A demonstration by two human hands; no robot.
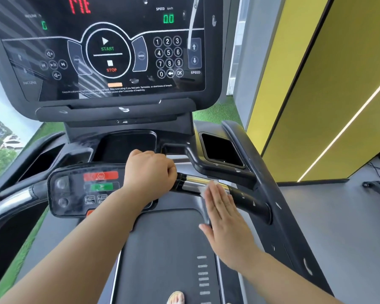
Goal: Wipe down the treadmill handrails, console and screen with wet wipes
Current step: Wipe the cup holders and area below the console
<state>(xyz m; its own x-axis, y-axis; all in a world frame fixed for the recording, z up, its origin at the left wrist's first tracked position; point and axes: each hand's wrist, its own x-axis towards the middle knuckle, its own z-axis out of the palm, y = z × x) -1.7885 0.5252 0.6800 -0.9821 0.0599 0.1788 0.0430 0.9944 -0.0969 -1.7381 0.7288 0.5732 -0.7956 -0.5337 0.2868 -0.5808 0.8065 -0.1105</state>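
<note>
Head view: flat right hand (224,218) presses thin white wet wipe (203,190) onto the black-and-chrome crossbar handrail (192,182); left hand (150,172) clenches the bar. Unpinched, the wipe could slip off and fall

Below the screen (110,51), the left hand (149,171) grips the handrail (192,183) left of the right hand (226,220).

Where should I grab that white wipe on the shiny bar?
Pinch the wipe by its loose edge, which pokes out left of the right hand's flat fingers. Come from above and the left, because the rest lies pressed against the handrail under those fingers.
</note>
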